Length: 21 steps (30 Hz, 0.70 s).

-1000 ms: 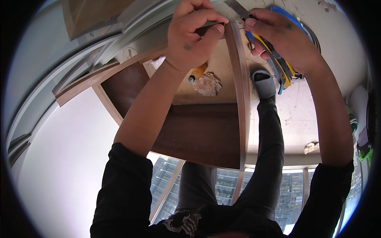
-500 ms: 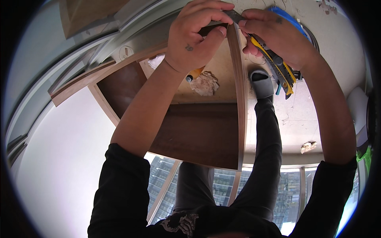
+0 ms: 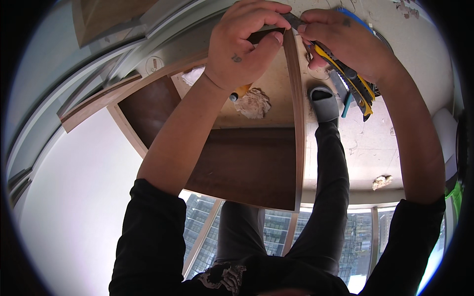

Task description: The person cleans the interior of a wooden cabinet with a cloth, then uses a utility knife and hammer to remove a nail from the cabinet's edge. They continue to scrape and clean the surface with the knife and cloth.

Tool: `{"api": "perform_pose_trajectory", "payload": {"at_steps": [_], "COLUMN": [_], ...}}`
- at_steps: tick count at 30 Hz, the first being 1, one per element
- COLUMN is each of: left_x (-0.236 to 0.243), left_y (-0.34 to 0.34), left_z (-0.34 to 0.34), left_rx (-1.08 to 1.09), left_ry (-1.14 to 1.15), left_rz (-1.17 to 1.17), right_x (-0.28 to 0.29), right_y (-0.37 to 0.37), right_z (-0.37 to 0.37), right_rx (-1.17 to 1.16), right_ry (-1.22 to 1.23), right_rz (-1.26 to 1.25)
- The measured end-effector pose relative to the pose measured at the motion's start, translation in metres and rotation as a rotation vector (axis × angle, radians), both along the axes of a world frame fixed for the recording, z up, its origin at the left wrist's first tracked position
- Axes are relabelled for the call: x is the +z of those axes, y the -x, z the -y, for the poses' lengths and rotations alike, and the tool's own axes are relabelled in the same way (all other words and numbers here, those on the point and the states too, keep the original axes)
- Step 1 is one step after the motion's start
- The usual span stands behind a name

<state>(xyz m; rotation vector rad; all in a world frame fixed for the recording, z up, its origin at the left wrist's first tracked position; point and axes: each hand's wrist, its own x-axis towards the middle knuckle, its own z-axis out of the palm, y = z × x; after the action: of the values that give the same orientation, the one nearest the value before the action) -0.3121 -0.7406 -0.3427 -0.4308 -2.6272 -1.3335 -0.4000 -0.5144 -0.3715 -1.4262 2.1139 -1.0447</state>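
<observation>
A brown wooden cabinet frame (image 3: pixel 298 148) stands before me, its far corner between my hands. My left hand (image 3: pixel 242 52) is closed around the top edge near that corner, its thumb on the inner side and fingers over the outside. Just right of the corner, my right hand (image 3: pixel 343 44) grips a yellow-and-black utility knife (image 3: pixel 349 74), whose rear end sticks out below the palm. Its fingertips meet a dark grey piece at the corner; whether that is the blade I cannot tell.
Inside the frame lie a crumpled pale clump (image 3: pixel 253 103) and an orange-handled tool (image 3: pixel 242 91). A slippered foot (image 3: pixel 324 103) stands right of the frame, near a teal-handled tool (image 3: pixel 347 104) and a blue item (image 3: pixel 353 17). Another clump (image 3: pixel 381 182) lies on the floor. Window rails (image 3: pixel 74 74) run along the left.
My right hand has tilted slightly, and the knife's rear end has swung a little to the right. My left hand stays at the corner.
</observation>
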Motion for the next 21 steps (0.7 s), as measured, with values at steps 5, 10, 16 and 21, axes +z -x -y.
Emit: {"api": "perform_pose_trajectory", "payload": {"at_steps": [5, 10, 16, 21], "left_x": [0.000, 0.005, -0.001, -0.003], "left_y": [-0.003, -0.003, -0.005, -0.008], "left_z": [-0.001, -0.004, 0.000, -0.002], "left_rx": [0.036, 0.044, 0.050, 0.057], "left_ry": [0.005, 0.049, -0.030, -0.113], "left_rz": [0.002, 0.023, 0.073, 0.106], "right_x": [-0.008, 0.072, 0.084, 0.065], "right_y": [0.019, 0.017, 0.025, 0.031], "right_z": [0.008, 0.031, 0.035, 0.030], "right_rx": [0.164, -0.216, -0.148, -0.020], "right_ry": [0.029, -0.503, -0.617, -0.507], "right_rz": [-0.047, 0.876, 0.676, 0.369]}}
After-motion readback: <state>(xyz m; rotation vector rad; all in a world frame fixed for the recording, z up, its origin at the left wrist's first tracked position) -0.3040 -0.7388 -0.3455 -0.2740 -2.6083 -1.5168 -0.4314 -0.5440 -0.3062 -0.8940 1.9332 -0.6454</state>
